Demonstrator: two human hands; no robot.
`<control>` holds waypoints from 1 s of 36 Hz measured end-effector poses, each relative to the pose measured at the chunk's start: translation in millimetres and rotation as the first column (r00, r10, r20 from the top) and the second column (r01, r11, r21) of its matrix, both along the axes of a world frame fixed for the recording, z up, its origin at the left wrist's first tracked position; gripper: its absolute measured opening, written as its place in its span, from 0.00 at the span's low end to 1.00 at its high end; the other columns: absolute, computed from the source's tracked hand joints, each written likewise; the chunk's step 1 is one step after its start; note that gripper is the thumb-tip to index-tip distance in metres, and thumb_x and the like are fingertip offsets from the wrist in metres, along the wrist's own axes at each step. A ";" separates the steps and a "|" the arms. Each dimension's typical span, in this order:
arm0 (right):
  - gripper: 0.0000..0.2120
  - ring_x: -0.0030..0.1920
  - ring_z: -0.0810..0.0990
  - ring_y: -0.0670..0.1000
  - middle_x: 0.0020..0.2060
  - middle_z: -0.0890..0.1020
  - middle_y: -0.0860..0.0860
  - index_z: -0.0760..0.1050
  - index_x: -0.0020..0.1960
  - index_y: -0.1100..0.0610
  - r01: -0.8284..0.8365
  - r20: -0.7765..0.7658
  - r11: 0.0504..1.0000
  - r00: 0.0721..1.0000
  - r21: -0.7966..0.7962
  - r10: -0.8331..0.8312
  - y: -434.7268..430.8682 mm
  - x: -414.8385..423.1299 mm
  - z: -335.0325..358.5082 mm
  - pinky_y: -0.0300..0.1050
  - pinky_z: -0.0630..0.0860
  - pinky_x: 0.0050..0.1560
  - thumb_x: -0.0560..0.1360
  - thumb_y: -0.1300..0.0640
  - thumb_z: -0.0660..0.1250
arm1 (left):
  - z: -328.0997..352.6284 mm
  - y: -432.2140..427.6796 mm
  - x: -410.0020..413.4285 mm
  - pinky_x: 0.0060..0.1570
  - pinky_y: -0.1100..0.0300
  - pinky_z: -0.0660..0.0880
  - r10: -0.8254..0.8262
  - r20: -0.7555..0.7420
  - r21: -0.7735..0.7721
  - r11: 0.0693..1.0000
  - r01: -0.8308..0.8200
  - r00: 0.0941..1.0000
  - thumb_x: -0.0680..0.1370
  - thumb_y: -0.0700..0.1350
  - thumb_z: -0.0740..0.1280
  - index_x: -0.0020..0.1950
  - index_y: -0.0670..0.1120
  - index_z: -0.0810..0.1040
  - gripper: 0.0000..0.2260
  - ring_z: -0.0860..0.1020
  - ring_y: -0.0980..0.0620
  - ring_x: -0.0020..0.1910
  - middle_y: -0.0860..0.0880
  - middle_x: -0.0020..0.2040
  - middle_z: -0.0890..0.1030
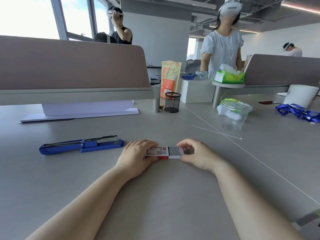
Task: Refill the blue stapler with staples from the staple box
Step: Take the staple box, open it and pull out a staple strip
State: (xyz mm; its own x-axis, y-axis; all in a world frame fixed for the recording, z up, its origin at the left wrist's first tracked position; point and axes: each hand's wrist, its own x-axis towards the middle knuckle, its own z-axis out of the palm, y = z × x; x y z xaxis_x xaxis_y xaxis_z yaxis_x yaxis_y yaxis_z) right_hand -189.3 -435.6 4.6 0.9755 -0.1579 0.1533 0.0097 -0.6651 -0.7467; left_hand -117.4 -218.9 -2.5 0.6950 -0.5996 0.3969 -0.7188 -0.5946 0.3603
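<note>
At lower centre of the frame, a small white-and-red cardboard staple box lies on the grey desk, its long axis running left to right, its tray slid partly out to show grey staple strips. The left hand clamps the box's left end while the right hand pinches the tray's right end. The blue metal stapler, top swung open, lies well to the left, nearer the left hand.

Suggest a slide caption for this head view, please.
Both hands, left hand and right hand, slide open the staple box; the opened blue stapler lies alongside.
</note>
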 end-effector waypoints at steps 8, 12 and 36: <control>0.19 0.56 0.73 0.49 0.55 0.76 0.50 0.74 0.54 0.48 -0.036 0.109 0.996 0.993 -0.079 0.044 5.6 0.3 0.7 0.35 0.68 0.50 0.66 0.61 0.72 | -0.7 -0.8 0.0 0.59 0.52 0.72 -0.008 -0.009 -0.080 0.997 0.007 1.000 0.71 0.49 0.71 0.61 0.52 0.75 0.19 0.76 0.48 0.57 0.51 0.60 0.78; 0.15 0.56 0.73 0.50 0.54 0.76 0.50 0.75 0.49 0.48 -0.043 0.154 0.993 0.986 -0.111 0.060 6.4 1.2 1.1 0.36 0.68 0.50 0.66 0.60 0.72 | -1.5 -1.4 0.6 0.58 0.50 0.73 -0.013 -0.011 -0.097 0.995 0.012 1.000 0.70 0.48 0.72 0.60 0.52 0.76 0.19 0.76 0.48 0.57 0.51 0.59 0.79; 0.13 0.56 0.73 0.51 0.52 0.77 0.50 0.77 0.51 0.50 -0.022 0.160 0.982 0.986 -0.190 0.053 4.7 4.5 -2.9 0.44 0.69 0.56 0.68 0.56 0.73 | -3.7 -1.8 2.9 0.59 0.50 0.72 0.006 -0.029 -0.076 0.997 -0.009 1.000 0.70 0.50 0.71 0.61 0.54 0.75 0.20 0.75 0.50 0.58 0.52 0.60 0.77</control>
State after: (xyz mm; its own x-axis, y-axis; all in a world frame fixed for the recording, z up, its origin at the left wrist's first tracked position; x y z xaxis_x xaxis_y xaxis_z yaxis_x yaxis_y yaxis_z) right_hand -184.9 -430.9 1.7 0.9393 -0.0755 0.3347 0.1488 -0.7894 -0.5955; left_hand -114.4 -220.7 -6.2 0.7112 -0.5634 0.4204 -0.7030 -0.5702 0.4252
